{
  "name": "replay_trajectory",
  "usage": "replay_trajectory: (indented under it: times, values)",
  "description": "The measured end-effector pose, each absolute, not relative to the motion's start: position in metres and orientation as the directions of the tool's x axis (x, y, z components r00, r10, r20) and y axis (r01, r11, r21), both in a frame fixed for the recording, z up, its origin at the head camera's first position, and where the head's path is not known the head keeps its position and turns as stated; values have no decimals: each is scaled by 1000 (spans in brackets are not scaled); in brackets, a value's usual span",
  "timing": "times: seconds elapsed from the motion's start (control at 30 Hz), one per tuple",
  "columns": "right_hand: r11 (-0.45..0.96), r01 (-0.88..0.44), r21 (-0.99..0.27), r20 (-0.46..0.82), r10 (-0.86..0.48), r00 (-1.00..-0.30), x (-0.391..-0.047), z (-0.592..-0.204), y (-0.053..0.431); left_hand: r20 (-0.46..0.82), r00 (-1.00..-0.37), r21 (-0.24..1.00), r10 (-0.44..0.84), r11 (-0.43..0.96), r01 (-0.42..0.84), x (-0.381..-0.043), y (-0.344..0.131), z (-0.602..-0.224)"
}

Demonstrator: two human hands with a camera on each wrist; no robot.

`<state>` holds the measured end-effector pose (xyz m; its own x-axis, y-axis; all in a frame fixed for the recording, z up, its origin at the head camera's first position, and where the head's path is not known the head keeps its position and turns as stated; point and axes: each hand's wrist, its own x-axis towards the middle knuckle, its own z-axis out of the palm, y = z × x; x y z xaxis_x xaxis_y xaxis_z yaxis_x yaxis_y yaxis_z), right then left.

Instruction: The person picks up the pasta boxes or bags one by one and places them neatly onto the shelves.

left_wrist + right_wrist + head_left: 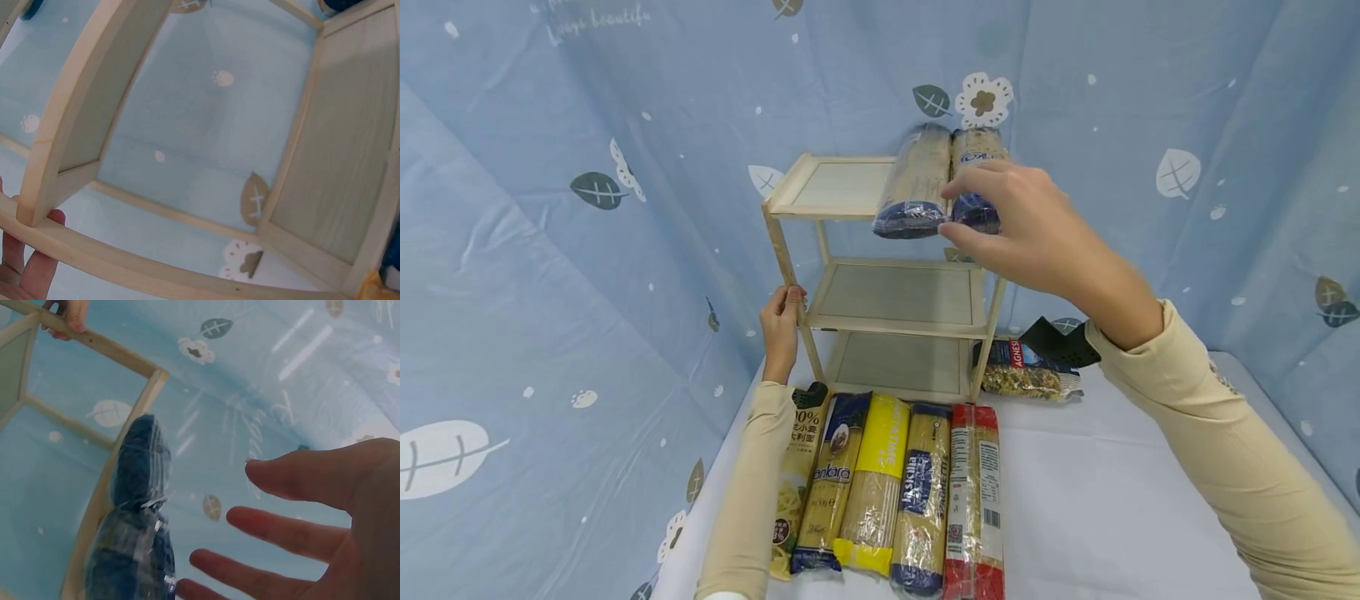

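Observation:
A small wooden three-tier shelf rack [898, 332] stands against the curtain. My left hand [781, 327] grips its front left post [779, 246], thumb and fingers wrapped round the wood; the left wrist view shows the fingers [39, 275] at the post beside a shelf corner. Two clear bags of pasta with blue ends lie side by side on the top tier, a left bag [917, 171] and a right bag [976, 143], their ends jutting past the front edge. Before them hovers my right hand [1026, 221], partly hiding the right bag. In the right wrist view its fingers [275, 534] are spread, apart from the bags.
In front of the rack, several long pasta packs lie in a row on the white tabletop [1075, 500], among them a yellow pack [880, 442] and a red-ended pack [973, 500]. An Agnesi pasta bag [1030, 371] lies by the rack's right side. Blue patterned curtain [685, 108] surrounds the table.

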<state>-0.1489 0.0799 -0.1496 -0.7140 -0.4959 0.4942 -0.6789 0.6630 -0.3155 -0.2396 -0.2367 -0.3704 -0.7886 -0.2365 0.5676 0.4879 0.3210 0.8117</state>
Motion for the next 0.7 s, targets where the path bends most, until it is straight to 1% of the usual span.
replay_trajectory:
  times: [0.37,0.53,0.7]
  values:
    - [575,-767,-284,595,-521,-611,-135,-166,103,569,-791,809,-227,330,487,-239,-238,-371]
    - [559,-790,-253,635,-520,-571,-128,-173,113,568,-788,809,-236,337,482,-239,-238,-371]
    - [568,-795,-213,661,-515,-545,-117,-181,122,569,-788,808,-233,335,485,-238,-238,-371]
